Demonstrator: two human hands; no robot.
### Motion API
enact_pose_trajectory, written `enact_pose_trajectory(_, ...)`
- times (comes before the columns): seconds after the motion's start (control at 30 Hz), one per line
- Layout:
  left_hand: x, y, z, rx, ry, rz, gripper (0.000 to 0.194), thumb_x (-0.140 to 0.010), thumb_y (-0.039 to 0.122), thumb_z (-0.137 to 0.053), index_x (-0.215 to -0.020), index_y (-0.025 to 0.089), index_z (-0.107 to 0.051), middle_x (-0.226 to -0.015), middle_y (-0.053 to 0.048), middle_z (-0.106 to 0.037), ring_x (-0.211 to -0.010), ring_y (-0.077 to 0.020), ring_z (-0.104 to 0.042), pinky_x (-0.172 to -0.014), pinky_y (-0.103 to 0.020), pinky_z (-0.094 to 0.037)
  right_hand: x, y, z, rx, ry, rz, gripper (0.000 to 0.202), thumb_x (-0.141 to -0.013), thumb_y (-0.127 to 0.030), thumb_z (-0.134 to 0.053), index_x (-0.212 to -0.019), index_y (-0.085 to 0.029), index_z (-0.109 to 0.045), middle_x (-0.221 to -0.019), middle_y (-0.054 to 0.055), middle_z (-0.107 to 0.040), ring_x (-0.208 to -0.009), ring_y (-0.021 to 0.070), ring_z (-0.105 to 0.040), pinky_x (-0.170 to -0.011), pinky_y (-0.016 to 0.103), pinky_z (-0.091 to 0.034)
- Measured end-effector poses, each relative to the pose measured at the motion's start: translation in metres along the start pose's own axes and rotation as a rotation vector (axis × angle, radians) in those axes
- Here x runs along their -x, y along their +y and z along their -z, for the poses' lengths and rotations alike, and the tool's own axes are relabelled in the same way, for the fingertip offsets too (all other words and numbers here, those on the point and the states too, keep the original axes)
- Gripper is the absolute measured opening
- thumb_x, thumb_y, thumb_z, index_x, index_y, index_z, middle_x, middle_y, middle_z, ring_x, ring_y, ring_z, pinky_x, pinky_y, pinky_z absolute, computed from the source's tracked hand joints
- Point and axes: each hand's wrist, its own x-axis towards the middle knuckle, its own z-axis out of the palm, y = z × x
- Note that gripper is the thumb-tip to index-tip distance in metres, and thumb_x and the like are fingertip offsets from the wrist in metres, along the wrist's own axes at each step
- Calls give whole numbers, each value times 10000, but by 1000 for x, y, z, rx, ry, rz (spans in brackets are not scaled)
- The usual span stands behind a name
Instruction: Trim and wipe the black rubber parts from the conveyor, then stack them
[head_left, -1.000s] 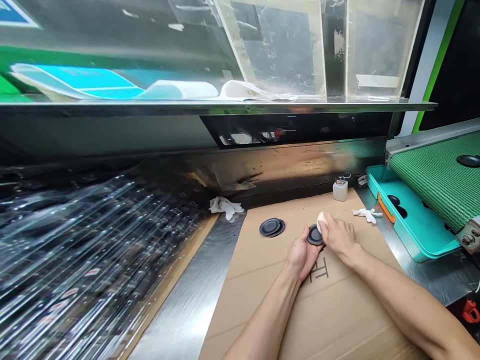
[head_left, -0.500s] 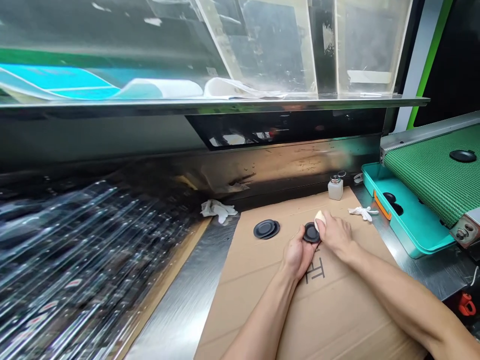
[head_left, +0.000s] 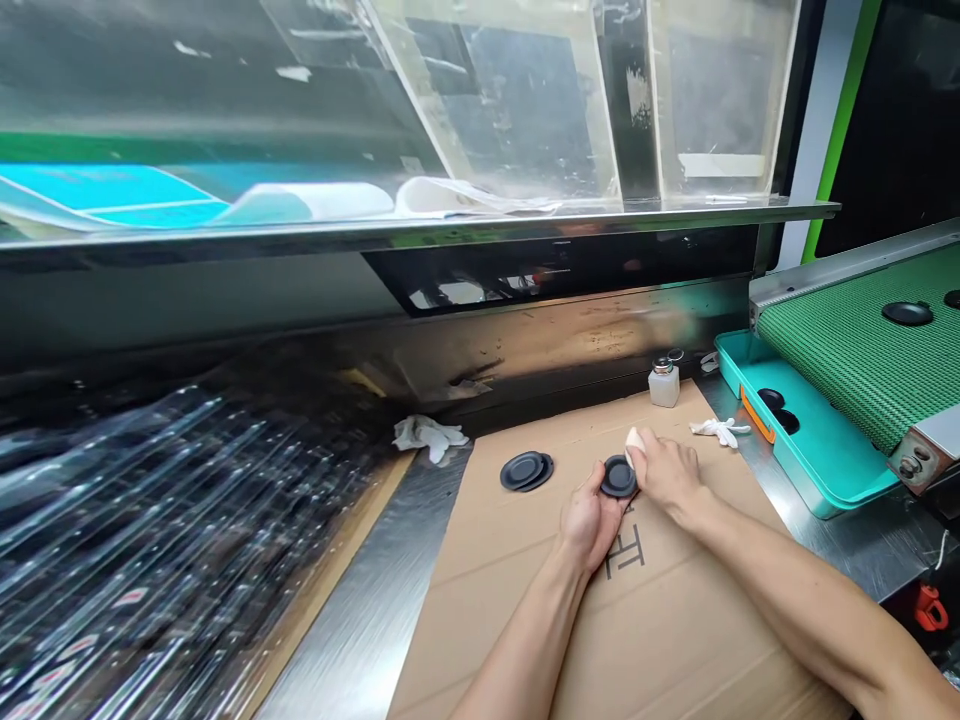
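Note:
My left hand [head_left: 590,520] grips a round black disc-shaped part [head_left: 619,476] by its edge, thumb on the near left side, over the cardboard sheet [head_left: 517,600]. Pinched in my right hand [head_left: 669,474] is a small whitish pad or wad of cloth [head_left: 634,446], pressed near the disc's right rim; its exact kind I cannot make out. To the left, two similar black discs [head_left: 525,470] lie overlapping on the cardboard. Fingers of the right hand partly hide the pad.
A small bottle with a metal top [head_left: 664,384] stands at the cardboard's far edge. White gloves [head_left: 720,431] lie nearby. At right, a teal bin [head_left: 832,475] with black parts sits under a green conveyor belt [head_left: 840,330]. Clear plastic trays [head_left: 150,540] fill the left; a shelf edge [head_left: 450,228] overhangs.
The camera view has shifted slightly. Both hands keep their hold on the disc and the whitish pad. Another black part has come into view on the conveyor at the right edge.

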Motion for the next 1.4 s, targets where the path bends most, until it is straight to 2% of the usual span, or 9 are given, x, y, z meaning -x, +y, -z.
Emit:
enact_pose_trajectory(0.1,2,1,-1,-10,-9,24,333,-1016,215,-392,-1120,57,-666,-1124,-188,-724,-1068,-233,-694,-984,-395,-558,-2,7,-2,-9,12,85,351,-1030,-468,-354,-1284,-286,-513,-1054,58,-729,-894,228,-684,-735,298,-443)
enact_pose_trajectory(0.27,5,10,-1,-42,-14,61,369,-1030,268,-358,-1081,51,-653,-1187,-224,-695,-1087,-281,-693,-882,-413,-600,-13,37,7,-67,57,-123,370,-1022,-451,-377,-1317,-278,-519,-1079,65,-730,-946,240,-683,-747,305,-441)
enact_pose_trajectory(0.4,5,20,2,26,2,50,362,-1025,296,-358,-1058,81,-647,-1260,-217,-663,-1105,-302,-685,-804,-387,-608,-13,52,14,-117,76,-143,370,-1015,-435,-391,-1316,-273,-533,-1108,65,-720,-998,248,-666,-772,312,-435)
enact_pose_trajectory(0.63,5,25,6,106,-42,51,393,-1019,375,-356,-1060,109,-643,-1241,-198,-664,-1077,-315,-683,-764,-412,-589,-9,49,11,-52,51,-41,293,-995,-363,-438,-1158,-234,-644,-1110,94,-708,-997,244,-659,-784,313,-440)
enact_pose_trajectory(0.77,3,23,6,104,-23,24,311,-1007,286,-388,-1035,115,-646,-1170,-173,-694,-1031,-279,-695,-808,-414,-580,-7,43,8,-349,128,69,301,-985,-368,-472,-1200,-228,-630,-1134,66,-713,-1002,201,-658,-822,275,-449)
enact_pose_trajectory(0.87,2,18,5,80,-38,26,300,-1000,263,-405,-1041,113,-662,-1130,-164,-708,-1036,-261,-688,-904,-426,-557,-4,33,5,-560,46,209,278,-953,-391,-530,-1154,-249,-659,-1026,15,-737,-900,171,-666,-768,242,-453)
enact_pose_trajectory(1.1,3,3,3,-10,-120,28,317,-989,285,-451,-1067,103,-698,-1076,-141,-725,-1096,-262,-666,-1011,-410,-513,-6,21,-9,-744,42,209,232,-897,-360,-580,-1008,-210,-718,-902,3,-734,-785,151,-645,-704,229,-451)
enact_pose_trajectory(1.23,2,3,6,-24,-103,64,311,-984,289,-469,-1048,95,-703,-1096,-162,-723,-1099,-276,-669,-993,-429,-532,-6,28,-2,-599,-93,244,185,-877,-332,-601,-930,-228,-744,-858,-1,-741,-781,159,-655,-702,230,-448)
enact_pose_trajectory(1.4,-1,0,7,-36,-89,18,253,-977,235,-486,-980,98,-699,-1082,-160,-729,-1074,-252,-681,-967,-411,-555,2,21,7,-289,68,123,258,-946,-388,-526,-1101,-291,-710,-963,24,-758,-870,195,-683,-754,254,-448)
